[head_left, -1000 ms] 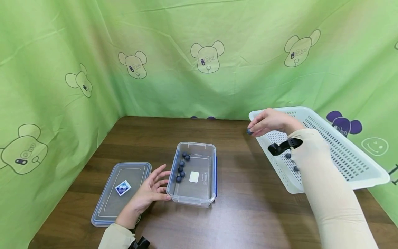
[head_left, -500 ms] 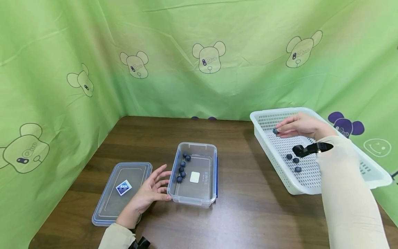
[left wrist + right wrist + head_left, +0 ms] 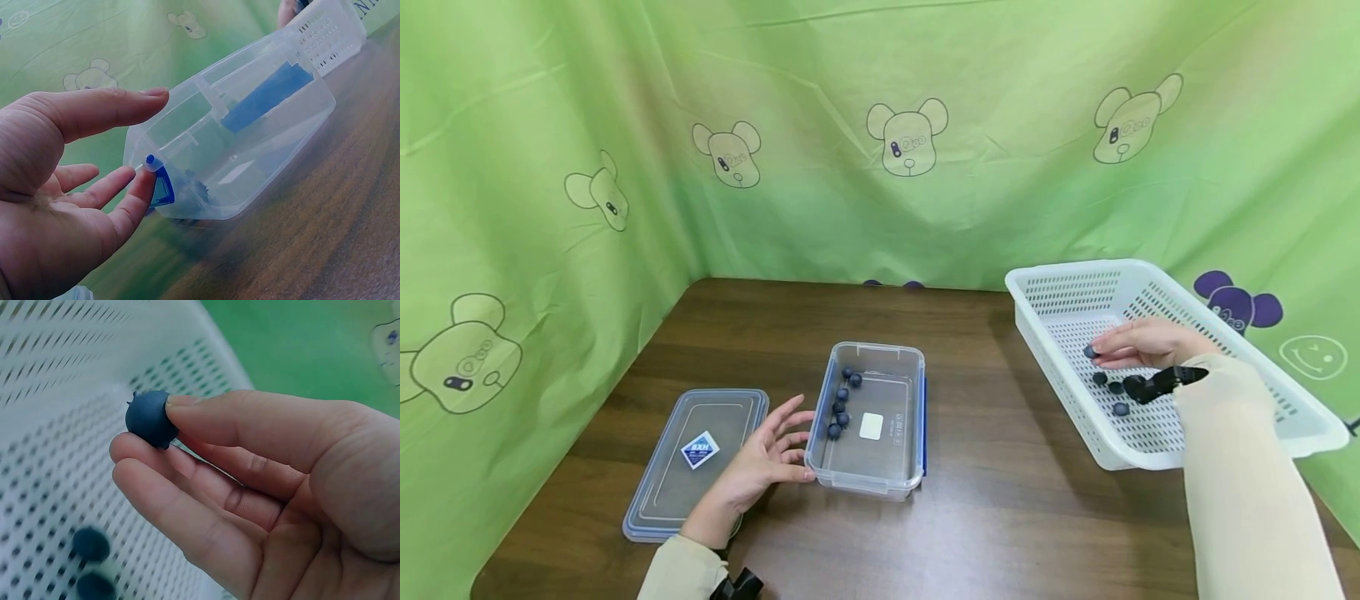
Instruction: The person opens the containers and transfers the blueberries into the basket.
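Note:
My right hand (image 3: 1142, 342) is inside the white basket (image 3: 1063, 400), pinching a blueberry (image 3: 150, 419) between thumb and fingertips. Just below it, more blueberries (image 3: 1121, 409) lie on the basket's perforated floor. Beside the clear plastic box (image 3: 887, 479), my left hand (image 3: 765, 462) has its fingers spread and relaxed, with fingertips right at the box's left wall and blue side clip (image 3: 162, 187). Several blueberries (image 3: 842, 394) sit along the left side inside that box, which carries a white square label on its floor.
Flat on the brown wooden table (image 3: 970, 533), left of the box, lies a clear lid (image 3: 662, 492) with a blue rim and a blue diamond sticker. A green printed curtain (image 3: 812, 225) hangs behind and along both sides.
My right hand has moved right from the basket's left rim, then nearer and lower inside it, still pinching the blueberry. My left hand stays at the box.

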A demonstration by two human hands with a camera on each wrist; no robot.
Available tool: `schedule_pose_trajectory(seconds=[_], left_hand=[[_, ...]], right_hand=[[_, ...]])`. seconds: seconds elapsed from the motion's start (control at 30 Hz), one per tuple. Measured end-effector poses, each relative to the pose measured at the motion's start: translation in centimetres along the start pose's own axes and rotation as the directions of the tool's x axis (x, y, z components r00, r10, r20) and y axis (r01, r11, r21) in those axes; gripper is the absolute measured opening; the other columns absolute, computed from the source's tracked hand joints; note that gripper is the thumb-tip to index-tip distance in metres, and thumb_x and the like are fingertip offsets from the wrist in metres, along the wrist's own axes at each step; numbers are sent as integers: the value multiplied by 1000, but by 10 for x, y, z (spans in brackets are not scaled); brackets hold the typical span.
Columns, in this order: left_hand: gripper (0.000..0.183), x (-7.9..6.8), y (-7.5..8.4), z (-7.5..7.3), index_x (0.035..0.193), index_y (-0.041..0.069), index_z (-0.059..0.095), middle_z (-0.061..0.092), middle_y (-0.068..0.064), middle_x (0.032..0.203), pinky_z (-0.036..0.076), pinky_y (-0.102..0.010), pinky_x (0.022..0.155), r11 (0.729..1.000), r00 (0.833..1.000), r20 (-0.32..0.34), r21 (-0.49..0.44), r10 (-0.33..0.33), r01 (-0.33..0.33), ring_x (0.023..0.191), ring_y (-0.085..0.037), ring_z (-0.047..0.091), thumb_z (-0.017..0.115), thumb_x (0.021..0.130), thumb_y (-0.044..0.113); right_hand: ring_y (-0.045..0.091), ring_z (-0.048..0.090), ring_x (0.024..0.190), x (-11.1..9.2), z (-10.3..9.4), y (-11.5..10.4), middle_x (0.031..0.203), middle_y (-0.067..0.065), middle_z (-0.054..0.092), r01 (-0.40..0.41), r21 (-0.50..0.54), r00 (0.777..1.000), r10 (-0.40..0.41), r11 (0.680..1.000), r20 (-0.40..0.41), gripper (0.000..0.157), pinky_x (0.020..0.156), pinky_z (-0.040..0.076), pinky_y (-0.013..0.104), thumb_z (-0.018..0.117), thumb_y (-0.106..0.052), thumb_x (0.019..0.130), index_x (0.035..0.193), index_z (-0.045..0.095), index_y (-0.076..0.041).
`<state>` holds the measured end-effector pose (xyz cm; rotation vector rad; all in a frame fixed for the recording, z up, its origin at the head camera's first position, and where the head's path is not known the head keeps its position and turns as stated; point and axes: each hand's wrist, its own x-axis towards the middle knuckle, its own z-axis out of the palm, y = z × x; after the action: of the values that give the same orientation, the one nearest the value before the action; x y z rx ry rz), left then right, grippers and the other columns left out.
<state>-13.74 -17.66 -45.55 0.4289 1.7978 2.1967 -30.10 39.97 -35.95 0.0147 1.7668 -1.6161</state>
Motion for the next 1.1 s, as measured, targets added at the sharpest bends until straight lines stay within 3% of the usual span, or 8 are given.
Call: schedule_pose_trajectory(seconds=[0.13, 0.4, 0.7, 0.93, 1.1], left_hand=[[110, 0, 0, 0, 155, -6, 11, 25, -35, 148, 53, -28, 89, 1000, 1000, 1, 2, 1, -1, 115, -26, 50, 80, 70, -12], [109, 0, -1, -1, 155, -6, 10, 24, -35, 149, 54, -29, 88, 1000, 1000, 4, 4, 0, 0, 115, -26, 51, 79, 70, -14], [109, 0, -1, -1, 155, -5, 10, 25, -35, 148, 54, -28, 87, 1000, 1000, 8, -2, 2, -2, 115, -25, 51, 78, 70, -15], [109, 0, -2, 0, 155, -6, 9, 25, -35, 148, 55, -29, 86, 1000, 1000, 15, -11, 6, -6, 115, -28, 51, 78, 71, -15], [109, 0, -2, -1, 155, -6, 9, 24, -36, 148, 54, -28, 87, 1000, 1000, 20, -10, 15, -15, 115, -26, 51, 79, 71, -14]], right_hand=[[20, 72, 86, 5, 2, 8, 90, 10, 73, -106, -29, 989, 102, 994, -103, 25, 88, 55, 32, 52, 6, 99, 89, 74, -3], [23, 73, 78, 5, 10, 17, 84, 15, 72, -187, -48, 957, 171, 981, -233, 18, 82, 57, 31, 57, 9, 94, 84, 71, 3], [18, 71, 76, 6, 9, 19, 84, 13, 72, -196, -194, 960, 148, 961, -239, 14, 80, 58, 29, 60, 7, 93, 87, 71, 2], [18, 72, 75, 7, 11, 15, 82, 12, 72, -218, -172, 951, 170, 961, -258, 14, 77, 58, 27, 59, 5, 93, 87, 71, 1], [17, 71, 75, 5, 9, 6, 82, 11, 72, -194, -177, 962, 152, 965, -226, 19, 78, 58, 28, 57, 4, 95, 87, 72, -2]])
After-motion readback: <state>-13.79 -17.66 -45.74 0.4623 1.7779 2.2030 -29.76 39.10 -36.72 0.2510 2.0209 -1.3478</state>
